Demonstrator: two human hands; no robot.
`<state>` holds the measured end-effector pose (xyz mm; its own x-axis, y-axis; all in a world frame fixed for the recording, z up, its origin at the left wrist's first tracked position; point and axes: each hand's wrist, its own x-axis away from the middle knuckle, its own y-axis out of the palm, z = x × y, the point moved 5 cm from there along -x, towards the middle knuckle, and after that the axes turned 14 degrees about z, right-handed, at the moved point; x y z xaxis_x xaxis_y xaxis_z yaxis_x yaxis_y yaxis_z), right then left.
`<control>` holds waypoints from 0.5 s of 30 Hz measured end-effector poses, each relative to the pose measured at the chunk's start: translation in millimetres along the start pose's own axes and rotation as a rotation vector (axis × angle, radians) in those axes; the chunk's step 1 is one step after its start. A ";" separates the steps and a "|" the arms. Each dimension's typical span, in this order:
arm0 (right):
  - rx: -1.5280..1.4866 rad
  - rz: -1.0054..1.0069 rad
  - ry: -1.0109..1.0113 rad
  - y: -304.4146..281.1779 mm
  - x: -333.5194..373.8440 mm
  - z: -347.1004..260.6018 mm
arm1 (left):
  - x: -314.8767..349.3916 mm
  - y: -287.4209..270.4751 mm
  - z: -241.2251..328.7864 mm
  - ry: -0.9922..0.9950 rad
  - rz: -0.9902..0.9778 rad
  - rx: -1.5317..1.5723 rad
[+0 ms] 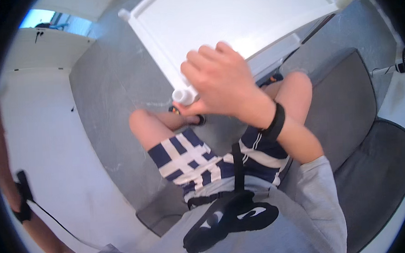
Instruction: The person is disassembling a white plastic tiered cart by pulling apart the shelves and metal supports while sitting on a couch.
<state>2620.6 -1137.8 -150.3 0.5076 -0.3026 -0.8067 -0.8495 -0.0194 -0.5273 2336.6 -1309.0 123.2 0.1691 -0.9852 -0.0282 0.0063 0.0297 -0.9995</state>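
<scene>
A white plastic shelf unit point(197, 23) stands in front of me, its flat top tier ringed by a raised rim. At its near corner is a round hollow post socket point(182, 96). My right hand point(223, 79) is closed over the near edge beside that socket, fingers on top and thumb underneath. Part of a lower tier point(276, 49) shows below. My left forearm point(19, 205), with a black strap and a cable, runs up the far left rim of the view; the left hand itself lies outside the picture.
I sit on a grey cushioned sofa point(369, 159) that extends to the right. Grey floor point(113, 85) surrounds the shelf unit. A white panel point(52, 148) stands along the left, with a window point(41, 18) at the upper left.
</scene>
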 end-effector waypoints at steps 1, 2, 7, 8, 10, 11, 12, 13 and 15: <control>-0.042 -0.069 0.010 -0.5 -6.8 -7.6 | 43.9 -7.6 -21.2 0.159 0.706 -0.354; -0.048 -0.041 0.001 -5.7 -13.1 -14.8 | 62.3 9.8 -42.5 -0.272 0.371 -0.302; -0.284 0.120 0.044 -61.7 21.9 -53.4 | 58.5 128.9 173.5 0.451 0.200 0.039; -0.348 0.065 0.083 -73.7 38.6 -59.4 | 52.0 145.3 202.9 0.518 0.269 0.365; -0.350 -0.049 0.055 -88.2 63.2 -80.9 | 69.4 150.1 255.0 0.942 0.344 0.420; -0.312 -0.052 0.083 -93.9 73.9 -86.7 | 61.3 150.1 277.9 0.998 0.250 0.479; -0.284 -0.040 0.113 -97.9 81.8 -92.3 | 55.7 145.0 297.3 1.053 0.143 0.520; -0.266 -0.042 0.109 -98.7 86.6 -97.4 | 57.4 146.4 301.9 1.067 0.155 0.524; -0.293 -0.067 0.219 -96.9 95.0 -98.5 | 69.0 149.7 309.0 1.168 0.017 0.828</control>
<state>2737.0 -1258.5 -149.5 0.5473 -0.4873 -0.6805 -0.8369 -0.3079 -0.4525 2653.8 -1320.4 -24.9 -0.7157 -0.5435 -0.4386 0.6436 -0.2694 -0.7164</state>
